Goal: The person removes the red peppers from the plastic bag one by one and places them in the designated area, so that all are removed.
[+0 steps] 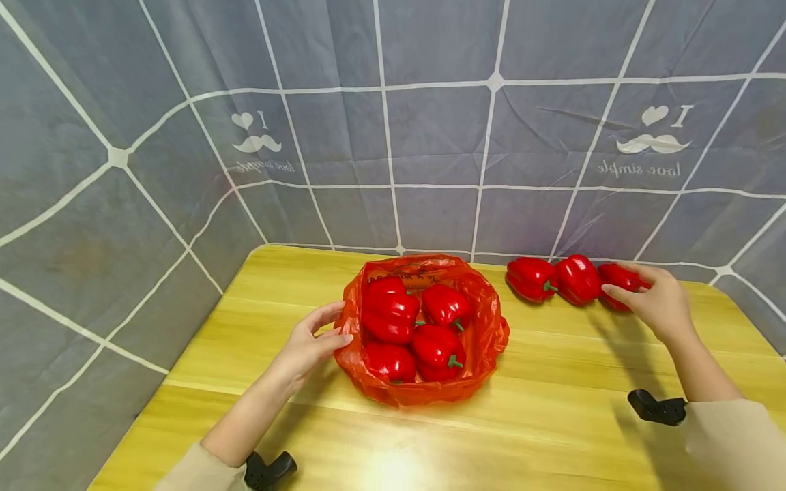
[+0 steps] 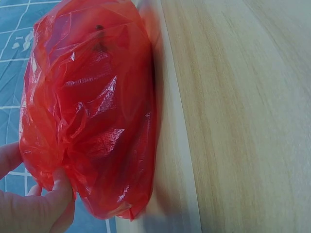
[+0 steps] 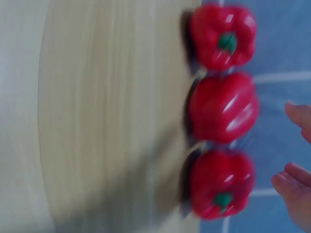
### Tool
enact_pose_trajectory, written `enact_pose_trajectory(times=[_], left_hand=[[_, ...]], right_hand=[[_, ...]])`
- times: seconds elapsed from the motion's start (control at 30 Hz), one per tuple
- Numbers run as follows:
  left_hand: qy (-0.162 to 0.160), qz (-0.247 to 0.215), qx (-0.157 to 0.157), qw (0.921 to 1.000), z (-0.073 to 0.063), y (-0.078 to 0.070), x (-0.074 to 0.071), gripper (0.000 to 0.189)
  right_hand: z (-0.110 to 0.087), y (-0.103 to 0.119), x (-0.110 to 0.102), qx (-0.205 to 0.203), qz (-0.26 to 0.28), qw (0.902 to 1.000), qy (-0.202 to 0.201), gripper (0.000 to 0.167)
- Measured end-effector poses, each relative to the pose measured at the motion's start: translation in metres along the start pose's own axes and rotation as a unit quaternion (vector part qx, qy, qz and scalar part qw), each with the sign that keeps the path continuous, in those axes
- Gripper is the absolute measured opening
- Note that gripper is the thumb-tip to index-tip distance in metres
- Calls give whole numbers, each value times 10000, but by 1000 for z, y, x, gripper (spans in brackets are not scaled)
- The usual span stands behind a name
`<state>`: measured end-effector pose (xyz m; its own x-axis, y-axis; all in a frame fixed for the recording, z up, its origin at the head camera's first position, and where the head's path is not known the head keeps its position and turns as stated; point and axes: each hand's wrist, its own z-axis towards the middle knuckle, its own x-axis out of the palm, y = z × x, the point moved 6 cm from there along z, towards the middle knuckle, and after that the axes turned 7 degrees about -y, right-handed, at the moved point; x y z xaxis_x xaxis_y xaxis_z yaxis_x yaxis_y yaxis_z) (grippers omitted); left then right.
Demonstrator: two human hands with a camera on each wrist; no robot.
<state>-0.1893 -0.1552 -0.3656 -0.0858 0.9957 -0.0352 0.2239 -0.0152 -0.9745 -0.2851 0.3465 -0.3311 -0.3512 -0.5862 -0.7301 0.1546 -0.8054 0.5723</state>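
A red plastic bag (image 1: 424, 394) stands with its mouth spread wide, and several red bell peppers (image 1: 437, 349) with green stems lie inside. My left hand (image 1: 307, 348) holds the bag's left side, its thumb against the creased plastic (image 2: 104, 141); some fingers are hidden behind the bag. To the right, three more bell peppers lie in a row: a left one (image 1: 529, 278), a middle one (image 1: 577, 279) and a right one (image 1: 617, 285). My right hand (image 1: 663, 300) hovers over the right pepper, thumb and fingers apart; the right wrist view shows a gap between the fingers and the peppers (image 3: 223, 107).
The wood-grain table (image 1: 245, 327) backs onto a grey curtain (image 1: 442, 136) with white lines, which also hangs along the left. The row of peppers sits close to the table's back edge. A black wrist mount (image 1: 656, 408) sticks out beside the right forearm.
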Motion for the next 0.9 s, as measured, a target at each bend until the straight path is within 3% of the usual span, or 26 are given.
enact_pose_trajectory(times=[0.33,0.57,0.9], left_hand=[[66,34,25,10000,1,-1,-1,57],[91,-16,63,9999,0,-1,-2,56],[37,-62,101,9999,-2,-1,-4,56]], right_hand=[[-14,70,11,-580,1101,9912,445,50],[-23,110,22,-964,1245,9847,749,47],[-32,156,45,-1632,2011,9578,1251,47]])
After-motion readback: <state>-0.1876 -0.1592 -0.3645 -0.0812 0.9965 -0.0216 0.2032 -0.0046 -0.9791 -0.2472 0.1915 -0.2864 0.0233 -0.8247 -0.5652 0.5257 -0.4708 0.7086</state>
